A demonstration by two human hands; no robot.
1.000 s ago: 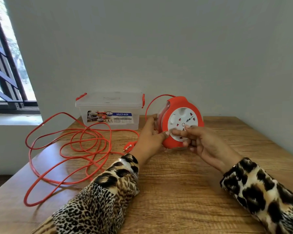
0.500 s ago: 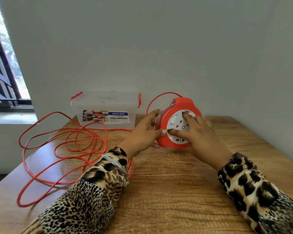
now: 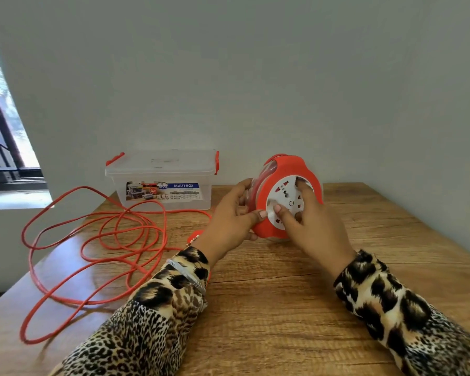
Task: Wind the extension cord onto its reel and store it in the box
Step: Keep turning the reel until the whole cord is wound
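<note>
An orange cord reel with a white socket face stands on edge on the wooden table, just right of centre. My left hand grips its left rim, thumb on the front. My right hand lies over the white socket face with its fingers pressed on it. The orange extension cord lies in loose loops on the table's left side, some hanging past the edge. Its plug peeks out behind my left wrist. The clear plastic box with red latches sits at the back left, lid on.
The wooden table meets a grey wall at the back and right. A window and its sill are at far left. Leopard-print sleeves cover both forearms.
My right hand has turned on the white socket face, fingers now reaching higher across it. The cord loops have shifted and drawn in toward the reel. My left hand keeps its hold.
</note>
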